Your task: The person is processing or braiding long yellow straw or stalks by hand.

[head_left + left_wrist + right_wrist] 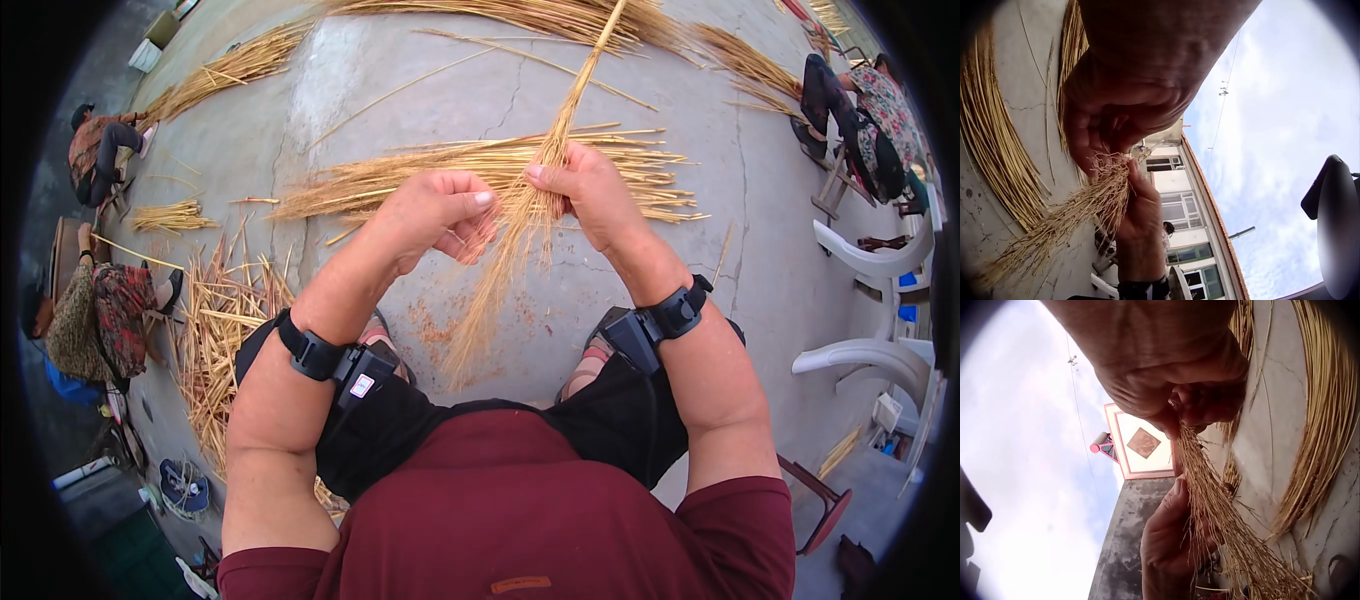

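Note:
My right hand (pixel 600 195) grips a bunch of dry straw (pixel 520 225) just where its feathery tassels begin. The stalks run up and away past that hand, and the tassels spread down between my arms. My left hand (pixel 430 215) is beside the tassels, its fingers curled about fine wisps at their left edge. In the left wrist view, its fingertips (pixel 1093 167) meet the branching wisps, with my right hand (pixel 1141 215) below. From the right wrist, the tassels (pixel 1222 519) hang beneath my right hand, and the left thumb (pixel 1175 494) shows alongside.
A straw pile (pixel 400 180) lies on the concrete ahead, with longer bundles (pixel 520 12) beyond. Loose broken stalks (pixel 225 330) are heaped at my left. Seated people (pixel 100 310) are at both sides. White plastic chairs (pixel 870 360) stand at the right.

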The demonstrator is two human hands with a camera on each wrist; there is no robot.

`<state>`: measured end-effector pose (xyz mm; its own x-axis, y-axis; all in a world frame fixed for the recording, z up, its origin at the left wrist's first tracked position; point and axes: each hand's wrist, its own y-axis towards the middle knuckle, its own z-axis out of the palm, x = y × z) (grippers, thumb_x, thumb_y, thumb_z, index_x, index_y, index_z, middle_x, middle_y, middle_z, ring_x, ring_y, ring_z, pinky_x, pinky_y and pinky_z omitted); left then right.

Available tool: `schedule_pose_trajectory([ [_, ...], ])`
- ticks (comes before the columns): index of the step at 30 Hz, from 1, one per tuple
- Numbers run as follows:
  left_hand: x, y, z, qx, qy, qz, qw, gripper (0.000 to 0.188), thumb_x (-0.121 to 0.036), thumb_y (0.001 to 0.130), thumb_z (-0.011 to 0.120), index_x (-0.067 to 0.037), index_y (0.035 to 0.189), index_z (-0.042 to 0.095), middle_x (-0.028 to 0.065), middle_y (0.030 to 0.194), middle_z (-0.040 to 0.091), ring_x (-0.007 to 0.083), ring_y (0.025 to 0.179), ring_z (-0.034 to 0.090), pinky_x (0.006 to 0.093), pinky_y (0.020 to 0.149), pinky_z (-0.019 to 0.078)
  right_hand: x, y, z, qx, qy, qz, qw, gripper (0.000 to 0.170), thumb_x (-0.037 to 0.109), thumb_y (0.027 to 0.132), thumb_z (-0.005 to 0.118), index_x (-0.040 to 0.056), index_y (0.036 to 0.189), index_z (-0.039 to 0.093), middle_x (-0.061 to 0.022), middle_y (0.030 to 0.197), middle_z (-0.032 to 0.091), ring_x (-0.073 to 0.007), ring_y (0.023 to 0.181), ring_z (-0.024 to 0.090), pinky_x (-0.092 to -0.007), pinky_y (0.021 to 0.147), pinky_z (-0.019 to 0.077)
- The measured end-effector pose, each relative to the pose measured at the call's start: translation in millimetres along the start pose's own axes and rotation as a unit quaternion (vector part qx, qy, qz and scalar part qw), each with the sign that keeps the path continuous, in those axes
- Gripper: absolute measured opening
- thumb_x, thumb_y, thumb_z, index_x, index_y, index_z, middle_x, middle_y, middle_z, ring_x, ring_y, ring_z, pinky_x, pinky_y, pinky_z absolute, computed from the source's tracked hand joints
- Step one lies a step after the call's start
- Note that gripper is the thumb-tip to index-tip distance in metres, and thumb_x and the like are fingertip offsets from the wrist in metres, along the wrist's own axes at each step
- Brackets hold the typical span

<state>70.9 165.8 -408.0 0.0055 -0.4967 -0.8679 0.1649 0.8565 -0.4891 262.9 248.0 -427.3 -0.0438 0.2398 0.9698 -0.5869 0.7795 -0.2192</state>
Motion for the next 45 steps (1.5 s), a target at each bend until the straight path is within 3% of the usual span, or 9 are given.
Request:
schedule_pose_trajectory([
  [5,-2,-6,1,-0.007,-0.004,-0.011,1.000,0.018,-0.022,0.094,0.051,-0.006,0.093,0.059,0.0035,0.076,0.063,0.0099,0.060,0.059,0.0252,0.056,0.0525,1,1,-4,-0.022,0.022,-0.014,0.999,0.012,0.014,0.083,0.065,0.0030,0.086,0.059,-0.0010,0.069,0.058,-0.0071,0.053,0.047,-0.0225,0.048,0.0385],
  [17,12,2,-4,0.045,0.001,-0.014,0.999,0.015,-0.013,0.085,0.063,-0.007,0.099,0.061,-0.0029,0.081,0.060,0.0048,0.066,0.055,0.0214,0.063,0.0480,6,6,-7,-0.041,0.022,-0.026,0.999,0.012,0.013,0.084,0.065,0.0026,0.084,0.058,-0.0007,0.067,0.056,-0.0072,0.051,0.046,-0.0223,0.047,0.0369],
  [23,11,1,-6,0.034,0.000,-0.016,0.999,0.009,-0.009,0.085,0.060,-0.007,0.093,0.062,-0.0038,0.079,0.058,0.0038,0.063,0.053,0.0216,0.063,0.0485,7,6,-9,-0.033,0.007,-0.016,0.999,0.011,0.013,0.088,0.061,0.0052,0.092,0.056,0.0012,0.074,0.057,-0.0053,0.058,0.049,-0.0203,0.051,0.0385],
  [32,9,-1,-5,0.028,0.005,-0.015,0.999,0.009,-0.012,0.084,0.062,-0.008,0.093,0.061,-0.0040,0.078,0.058,0.0037,0.063,0.053,0.0216,0.063,0.0492,8,5,-7,-0.052,0.028,-0.032,0.998,0.011,0.012,0.084,0.064,0.0032,0.085,0.058,0.0001,0.069,0.056,-0.0068,0.055,0.045,-0.0219,0.050,0.0371],
  [41,13,6,-7,-0.026,0.025,-0.003,0.999,0.004,-0.011,0.082,0.059,-0.009,0.079,0.057,-0.0023,0.068,0.056,0.0065,0.057,0.052,0.0208,0.055,0.0444,9,-1,-3,-0.032,0.027,-0.047,0.998,0.010,0.011,0.084,0.063,0.0032,0.087,0.058,0.0006,0.069,0.056,-0.0061,0.056,0.046,-0.0210,0.050,0.0374],
  [44,28,16,-14,-0.078,0.175,-0.023,0.981,0.008,-0.011,0.081,0.057,-0.008,0.073,0.057,-0.0021,0.061,0.052,0.0079,0.054,0.050,0.0222,0.052,0.0425,6,3,-5,-0.099,0.054,-0.107,0.988,0.010,0.011,0.083,0.063,0.0031,0.087,0.059,0.0004,0.071,0.057,-0.0056,0.056,0.047,-0.0200,0.050,0.0368],
  [45,33,16,-15,-0.101,0.239,0.010,0.966,0.010,-0.011,0.081,0.057,-0.007,0.072,0.057,-0.0020,0.060,0.051,0.0081,0.054,0.049,0.0226,0.052,0.0421,10,4,-9,-0.096,0.063,-0.118,0.986,0.010,0.012,0.083,0.063,0.0032,0.087,0.059,0.0003,0.071,0.058,-0.0054,0.057,0.047,-0.0198,0.051,0.0368],
])
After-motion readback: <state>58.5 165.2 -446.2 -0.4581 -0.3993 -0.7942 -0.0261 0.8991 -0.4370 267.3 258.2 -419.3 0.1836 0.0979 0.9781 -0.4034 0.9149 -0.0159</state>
